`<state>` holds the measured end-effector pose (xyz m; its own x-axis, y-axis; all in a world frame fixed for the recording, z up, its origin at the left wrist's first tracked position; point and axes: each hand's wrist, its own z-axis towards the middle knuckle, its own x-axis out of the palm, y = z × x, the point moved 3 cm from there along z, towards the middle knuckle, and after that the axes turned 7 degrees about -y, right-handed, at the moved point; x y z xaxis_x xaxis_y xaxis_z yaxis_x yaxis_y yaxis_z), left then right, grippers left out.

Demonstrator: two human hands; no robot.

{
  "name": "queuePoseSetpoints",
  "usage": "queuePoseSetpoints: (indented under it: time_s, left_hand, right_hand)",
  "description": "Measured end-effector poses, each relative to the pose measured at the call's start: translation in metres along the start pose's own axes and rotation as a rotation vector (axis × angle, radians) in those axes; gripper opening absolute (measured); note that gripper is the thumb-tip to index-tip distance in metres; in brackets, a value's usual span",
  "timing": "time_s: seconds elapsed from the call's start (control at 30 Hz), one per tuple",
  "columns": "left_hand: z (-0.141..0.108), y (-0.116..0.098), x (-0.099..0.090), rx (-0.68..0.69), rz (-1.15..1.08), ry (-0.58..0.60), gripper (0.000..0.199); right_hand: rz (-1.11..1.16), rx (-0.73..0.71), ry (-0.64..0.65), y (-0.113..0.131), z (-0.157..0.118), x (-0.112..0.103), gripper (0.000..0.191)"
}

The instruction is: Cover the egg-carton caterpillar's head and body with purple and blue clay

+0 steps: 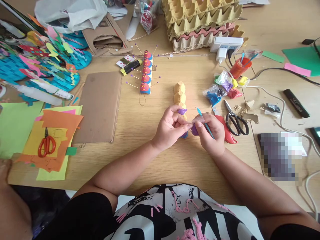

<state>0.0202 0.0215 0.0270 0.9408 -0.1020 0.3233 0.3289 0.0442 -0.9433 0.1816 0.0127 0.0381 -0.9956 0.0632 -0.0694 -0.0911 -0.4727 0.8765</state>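
Note:
My left hand [168,128] is closed, with a lump of purple clay [182,111] at its fingers. Its thumb and fingertips meet a clear plastic wrapper [198,120], which my right hand [212,133] also pinches. A thin blue modelling tool [208,129] is tucked in the right hand's fingers. More purple clay [194,130] shows under the right thumb, perhaps inside the wrapper. Behind and below the hands lies a strip of egg carton [179,91], its near end partly hidden and blue. Farther back stands a painted egg-carton caterpillar [147,72] with pin-like legs.
Black-handled scissors [236,120] and bagged clay [215,95] lie right, near an orange cup [240,68]. Egg trays [200,23] are stacked behind. At left are cardboard [98,106], red scissors [46,143] on coloured paper, and another person's arm [12,206].

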Motion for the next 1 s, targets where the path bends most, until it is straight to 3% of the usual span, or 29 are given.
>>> queuePoseSetpoints:
  time_s: [0.17, 0.37, 0.57, 0.7, 0.77, 0.87, 0.9, 1.0]
  left_hand:
    - [0.002, 0.002, -0.003, 0.102, 0.072, -0.042, 0.056]
    - [0.002, 0.006, -0.004, 0.176, 0.103, 0.044, 0.053]
    - [0.003, 0.005, -0.005, 0.156, 0.162, 0.008, 0.048]
    - [0.01, 0.001, -0.017, 0.237, 0.209, -0.152, 0.044]
    - [0.014, 0.002, -0.024, 0.211, 0.23, -0.251, 0.041]
    - [0.017, 0.005, -0.029, 0.168, 0.253, -0.25, 0.056]
    - [0.017, 0.005, -0.029, 0.166, 0.25, -0.241, 0.061]
    - [0.015, 0.007, -0.029, 0.177, 0.247, -0.229, 0.071]
  right_hand:
    - [0.071, 0.11, -0.037, -0.002, 0.001, -0.001, 0.018]
    - [-0.003, 0.077, 0.012, -0.003, 0.006, -0.004, 0.018]
    - [-0.132, 0.03, 0.046, -0.005, 0.008, -0.005, 0.025]
    - [-0.384, -0.038, -0.07, -0.008, 0.017, -0.014, 0.024]
    - [-0.599, -0.113, -0.023, -0.013, 0.021, -0.016, 0.026]
    - [-0.881, -0.149, 0.102, -0.025, 0.022, -0.017, 0.017]
    - [-0.956, -0.148, 0.079, -0.027, 0.022, -0.019, 0.012]
    - [-1.044, -0.172, -0.053, -0.024, 0.019, -0.021, 0.025]
